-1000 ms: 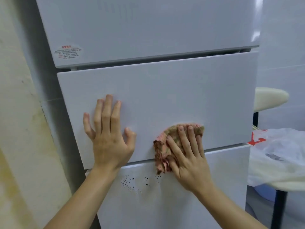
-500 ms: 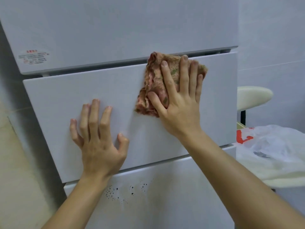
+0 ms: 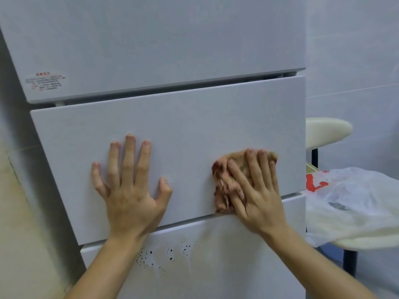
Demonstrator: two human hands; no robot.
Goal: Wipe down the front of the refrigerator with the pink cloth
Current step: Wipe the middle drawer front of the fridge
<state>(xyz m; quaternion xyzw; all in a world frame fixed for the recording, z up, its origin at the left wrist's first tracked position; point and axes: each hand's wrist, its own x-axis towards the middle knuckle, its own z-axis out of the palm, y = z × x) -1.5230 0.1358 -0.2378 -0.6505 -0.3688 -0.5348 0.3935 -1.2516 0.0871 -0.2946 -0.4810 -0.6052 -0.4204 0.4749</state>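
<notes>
White refrigerator (image 3: 151, 46) front fills the view: right hand (image 3: 257, 197), fingers straight, presses the pink cloth (image 3: 223, 186) low on the middle drawer (image 3: 183, 130) (left hand (image 3: 129, 190), splayed, braces it). Overlapping strokes should reach the speckled bottom door (image 3: 216, 268)

The fridge (image 3: 172, 50) is basically three fronts stacked: upper door (image 3: 151, 39), middle drawer (image 3: 194, 126), lower door (image 3: 216, 266). The person's left hand (image 3: 131, 197) rests on the drawer's left half. The right hand (image 3: 259, 201) is on its lower right, with the cloth (image 3: 224, 186) under the fingers, down by the gap above the lower door. A label (image 3: 45, 82) sits at the upper door's bottom left. A chair (image 3: 326, 130) stands right of the fridge, with a bag (image 3: 356, 195) on its seat. A wall (image 3: 21, 212) is on the left.
</notes>
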